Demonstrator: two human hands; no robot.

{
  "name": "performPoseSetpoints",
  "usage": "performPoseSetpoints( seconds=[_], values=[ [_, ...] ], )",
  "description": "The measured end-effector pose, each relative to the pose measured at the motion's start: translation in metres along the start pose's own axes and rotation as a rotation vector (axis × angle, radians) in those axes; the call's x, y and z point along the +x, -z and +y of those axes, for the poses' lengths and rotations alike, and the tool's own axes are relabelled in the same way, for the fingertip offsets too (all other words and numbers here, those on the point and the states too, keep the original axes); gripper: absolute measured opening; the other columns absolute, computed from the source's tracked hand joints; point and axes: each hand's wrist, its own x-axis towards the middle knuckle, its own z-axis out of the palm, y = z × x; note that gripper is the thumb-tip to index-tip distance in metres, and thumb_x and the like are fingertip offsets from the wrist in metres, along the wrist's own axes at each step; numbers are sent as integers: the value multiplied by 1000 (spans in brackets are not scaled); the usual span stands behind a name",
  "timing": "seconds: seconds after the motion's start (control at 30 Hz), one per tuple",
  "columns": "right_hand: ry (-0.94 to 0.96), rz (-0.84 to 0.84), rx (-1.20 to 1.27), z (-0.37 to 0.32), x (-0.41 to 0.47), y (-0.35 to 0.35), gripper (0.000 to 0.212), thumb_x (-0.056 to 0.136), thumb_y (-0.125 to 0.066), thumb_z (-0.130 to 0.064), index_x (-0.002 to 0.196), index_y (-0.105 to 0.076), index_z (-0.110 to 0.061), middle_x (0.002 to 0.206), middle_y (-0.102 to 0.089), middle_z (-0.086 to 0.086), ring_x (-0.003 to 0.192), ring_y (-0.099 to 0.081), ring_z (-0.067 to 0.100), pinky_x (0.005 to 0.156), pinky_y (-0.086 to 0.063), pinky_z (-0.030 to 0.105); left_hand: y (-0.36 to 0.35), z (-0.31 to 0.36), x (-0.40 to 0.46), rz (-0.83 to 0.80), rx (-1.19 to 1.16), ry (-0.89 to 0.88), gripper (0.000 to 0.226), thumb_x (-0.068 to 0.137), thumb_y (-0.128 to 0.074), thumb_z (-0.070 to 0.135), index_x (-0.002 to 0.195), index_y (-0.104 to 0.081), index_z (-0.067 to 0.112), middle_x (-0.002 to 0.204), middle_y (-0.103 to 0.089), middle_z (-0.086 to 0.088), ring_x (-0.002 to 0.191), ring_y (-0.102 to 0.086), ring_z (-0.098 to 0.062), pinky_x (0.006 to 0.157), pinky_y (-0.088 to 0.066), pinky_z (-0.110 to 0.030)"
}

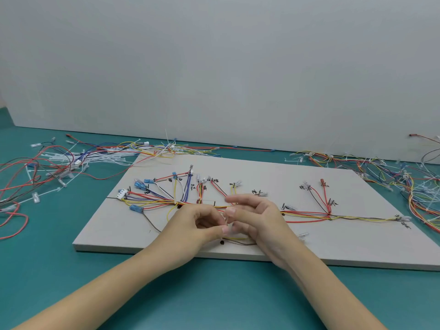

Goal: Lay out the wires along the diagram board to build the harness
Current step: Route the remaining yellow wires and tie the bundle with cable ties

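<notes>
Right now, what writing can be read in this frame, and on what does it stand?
All writing is handwritten black marks on the diagram board, beside the wire ends.
"红" by the upright wires, likely.
"黄" by the same wires, likely.
The other marks along the wire harness are too small or blurred.
No print or brand shows.

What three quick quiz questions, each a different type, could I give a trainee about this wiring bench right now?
1. True or false: the diagram board lies flat on a teal table.
2. Which sits nearer the board's left end: A) white multi-pin connector, B) red terminal?
3. What thin pale item does the left hand pinch, with the right hand beside it?

Key: 1 true. 2 A. 3 It looks like a cable tie, though it is too small to be sure.
</notes>
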Motion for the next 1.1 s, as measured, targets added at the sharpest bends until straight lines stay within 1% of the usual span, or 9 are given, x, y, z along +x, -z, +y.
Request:
performPoseSetpoints(
  seconds=[0.07, 0.13, 0.23, 0.33, 0.4, 0.63, 0.83, 0.97, 1.1],
  values=[
    [33, 14, -145, 2, -1, -2, 24, 68, -82, -21, 89, -76, -12, 80, -72, 14, 71, -62, 24, 73, -52, 36, 0, 0, -1, 16, -14, 14, 4, 81, -75, 7, 79, -71, 6, 79, -72, -9, 71, -64, -13, 72, -52, -30],
    [62, 25, -237, 3, -2, -2, 5, 76, -80, -17, 78, -76, -15, 73, -72, 9, 63, -59, 15, 63, -50, 25, 0, 1, -1, 25, -12, 18, 3, 81, -74, 5, 81, -72, 5, 82, -74, -9, 73, -65, -14, 73, -53, -30],
    [38, 19, -253, 4, -1, 0, 8, 77, -78, -18, 70, -73, -18, 66, -68, 4, 55, -51, 12, 53, -44, 18, 0, 3, 0, 27, 1, 28, 5, 79, -77, 6, 76, -73, 8, 77, -74, -5, 69, -65, -8, 69, -52, -22],
    [8, -28, -119, 2, -1, 1, 12, 70, -77, -23, 70, -70, -13, 67, -64, 8, 62, -55, 17, 56, -45, 20, 0, 4, -1, 19, 72, 51, 8, 75, -81, 12, 70, -76, 15, 71, -74, -1, 66, -65, -8, 68, -51, -22],
    [-9, -48, -47, 0, 0, 3, 12, 71, -74, -21, 70, -68, -10, 67, -63, 7, 62, -57, 14, 56, -46, 19, 0, 5, -1, 23, 117, 60, 10, 72, -84, 14, 67, -77, 20, 70, -73, 0, 65, -65, -8, 67, -51, -23],
    [-43, -39, 146, -2, 2, 5, 14, 77, -67, -17, 71, -62, -5, 66, -60, 6, 59, -57, 10, 57, -48, 18, -3, 6, -4, 85, 282, 53, 14, 67, -87, 16, 61, -75, 21, 68, -68, 6, 56, -57, 1, 55, -40, -10],
    [-73, -28, 185, -5, 1, 4, 15, 77, -66, -17, 62, -68, -14, 66, -60, 4, 57, -56, 8, 55, -48, 16, -3, 11, -2, 81, 366, 52, 24, 65, -88, 18, 52, -71, 30, 66, -66, 9, 56, -54, 3, 55, -39, -11],
    [-81, -21, 194, -6, 1, 4, 14, 77, -66, -17, 64, -65, -11, 66, -59, 4, 55, -56, 7, 54, -48, 15, -2, 12, 1, 56, 379, 102, 22, 65, -88, 20, 53, -72, 29, 62, -65, 14, 52, -53, 3, 52, -38, -10],
    [-72, -29, 193, -5, 1, 4, 12, 78, -66, -17, 69, -65, -10, 69, -60, 5, 58, -57, 9, 55, -48, 17, -1, 9, 0, 60, 383, 79, 19, 66, -88, 20, 56, -73, 27, 66, -67, 11, 54, -55, 3, 53, -40, -10]
  ],
)
